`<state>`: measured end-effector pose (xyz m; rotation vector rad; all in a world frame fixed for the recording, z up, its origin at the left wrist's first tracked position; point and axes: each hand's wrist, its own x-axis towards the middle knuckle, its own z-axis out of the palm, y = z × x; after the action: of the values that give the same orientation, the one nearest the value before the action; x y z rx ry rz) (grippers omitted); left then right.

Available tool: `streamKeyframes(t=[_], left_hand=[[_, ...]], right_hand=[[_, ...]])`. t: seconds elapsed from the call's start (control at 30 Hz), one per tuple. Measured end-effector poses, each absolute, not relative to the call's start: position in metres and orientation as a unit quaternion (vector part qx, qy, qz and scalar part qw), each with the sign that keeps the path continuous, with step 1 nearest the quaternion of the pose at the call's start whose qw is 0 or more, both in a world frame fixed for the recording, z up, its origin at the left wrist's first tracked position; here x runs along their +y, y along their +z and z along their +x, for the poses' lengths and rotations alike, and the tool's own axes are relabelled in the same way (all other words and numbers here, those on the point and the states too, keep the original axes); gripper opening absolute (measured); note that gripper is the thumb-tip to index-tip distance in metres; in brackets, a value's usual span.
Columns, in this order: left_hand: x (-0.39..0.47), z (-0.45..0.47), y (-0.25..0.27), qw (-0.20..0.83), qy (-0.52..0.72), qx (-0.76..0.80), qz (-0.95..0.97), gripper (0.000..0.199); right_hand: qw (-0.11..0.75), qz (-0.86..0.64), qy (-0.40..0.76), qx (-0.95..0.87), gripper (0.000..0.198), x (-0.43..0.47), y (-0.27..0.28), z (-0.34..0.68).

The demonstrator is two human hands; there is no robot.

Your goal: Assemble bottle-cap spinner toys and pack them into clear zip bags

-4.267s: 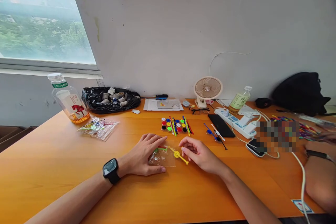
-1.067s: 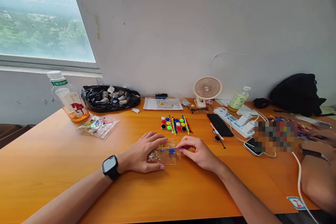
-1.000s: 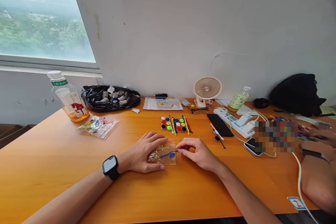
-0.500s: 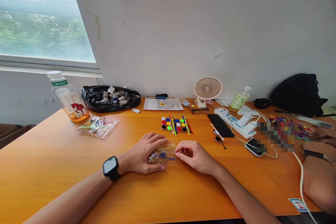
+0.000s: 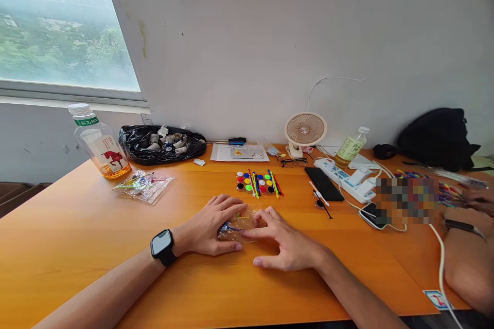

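Observation:
A small clear plastic bag (image 5: 247, 226) lies on the table before me, with a blue piece (image 5: 232, 229) and yellow and green bits showing through it. My left hand (image 5: 210, 223) rests flat over the bag's left side, fingers stretched out and thumb along the near edge. My right hand (image 5: 283, 239) is over the right side, index fingertip touching the bag by the blue piece, thumb held apart. Beyond the hands, coloured round pieces (image 5: 248, 187) and thin plastic sticks (image 5: 274, 184) are set in groups.
Left are a second bag of pieces (image 5: 145, 185), a large bottle (image 5: 102, 146) and a black plastic bag (image 5: 131, 144). A fan (image 5: 305, 128), black phone (image 5: 324, 183) and power strip (image 5: 332, 168) stand right of centre. At the far right is another person's arm (image 5: 466, 257).
My right hand has let go of the bag's right edge, moved left and spread its fingers over the bag. My left hand has stayed put.

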<state>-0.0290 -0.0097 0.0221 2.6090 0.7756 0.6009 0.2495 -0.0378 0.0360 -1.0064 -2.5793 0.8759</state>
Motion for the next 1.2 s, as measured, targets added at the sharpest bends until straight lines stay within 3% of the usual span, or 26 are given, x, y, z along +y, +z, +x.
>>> streamKeyframes(t=[0.1,0.2,0.27,0.37,0.43,0.57,0.7,0.97,1.1,1.2], left_hand=[[-0.010,-0.030,0.022,0.178,0.208,0.276,0.921,0.085],[-0.010,-0.030,0.022,0.179,0.210,0.277,0.920,0.085],[-0.010,-0.030,0.022,0.178,0.213,0.275,0.920,0.084],[-0.010,-0.030,0.023,0.179,0.212,0.274,0.921,0.084],[-0.010,-0.030,0.024,0.180,0.210,0.274,0.921,0.085],[-0.009,-0.030,0.023,0.179,0.213,0.270,0.922,0.085],[-0.009,-0.031,0.023,0.174,0.205,0.271,0.924,0.088],[-0.012,-0.030,0.024,0.172,0.195,0.285,0.923,0.071],[-0.010,-0.031,0.022,0.171,0.207,0.281,0.921,0.078],[-0.009,-0.031,0.020,0.168,0.206,0.281,0.922,0.088]], right_hand=[[0.148,-0.342,0.312,-0.874,0.064,-0.037,0.037,0.248],[0.253,-0.414,0.279,-0.829,0.032,-0.025,0.040,0.262],[0.301,-0.506,0.170,-0.790,0.021,-0.013,0.041,0.284],[0.269,-0.636,-0.037,-0.723,0.011,0.004,0.038,0.326],[0.203,-0.709,-0.074,-0.671,0.010,0.009,0.034,0.351],[0.114,-0.765,-0.013,-0.634,0.006,0.011,0.026,0.373],[0.114,-0.767,-0.026,-0.631,0.008,0.010,0.025,0.374],[0.091,-0.799,0.010,-0.594,0.008,0.010,0.033,0.390],[0.117,-0.799,0.015,-0.590,0.005,0.011,0.030,0.395],[0.195,-0.757,0.043,-0.623,0.012,0.013,0.031,0.393]])
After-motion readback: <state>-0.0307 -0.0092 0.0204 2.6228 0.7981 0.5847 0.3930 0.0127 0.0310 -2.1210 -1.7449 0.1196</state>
